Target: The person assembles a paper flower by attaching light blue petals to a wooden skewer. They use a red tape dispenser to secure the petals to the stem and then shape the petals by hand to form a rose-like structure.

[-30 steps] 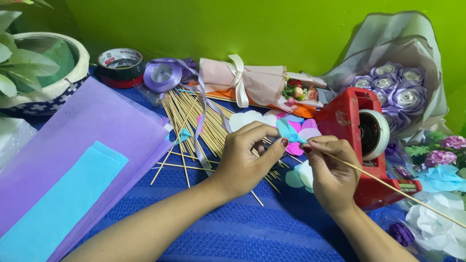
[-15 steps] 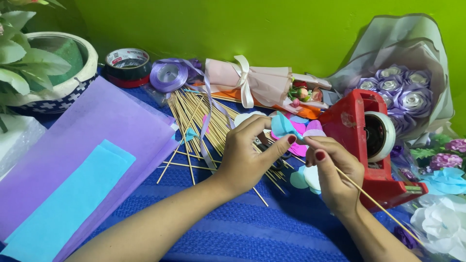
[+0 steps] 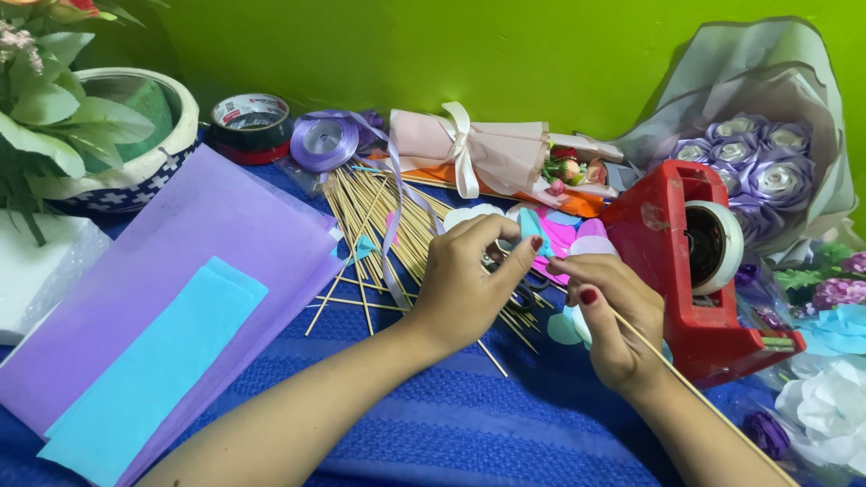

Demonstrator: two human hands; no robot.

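Centre of frame: the left hand (image 3: 469,275) pinches a small light-blue paper piece (image 3: 532,225) between thumb and fingertips, holding it just above the tip of a thin wooden stick (image 3: 686,383). The right hand (image 3: 609,316) is closed around that stick near its upper end; the stick runs from the hand down toward the lower right corner of the frame. The two hands are almost touching at the fingertips.

Beneath and behind the hands, a loose pile of wooden skewers (image 3: 379,225) lies on the blue cloth (image 3: 451,424), with pink and pale paper petals (image 3: 577,239) just beside them. A red tape dispenser (image 3: 686,271) stands right of centre, near the right hand.

Left half of frame: a purple paper sheet (image 3: 180,261) with a light-blue paper strip (image 3: 153,370) lying on it.

Upper area: a roll of dark tape (image 3: 251,126), a purple ribbon spool (image 3: 320,142), and a pink wrapped bundle (image 3: 487,155) tied with a white bow. Upper right: a bouquet of purple paper roses (image 3: 758,167).
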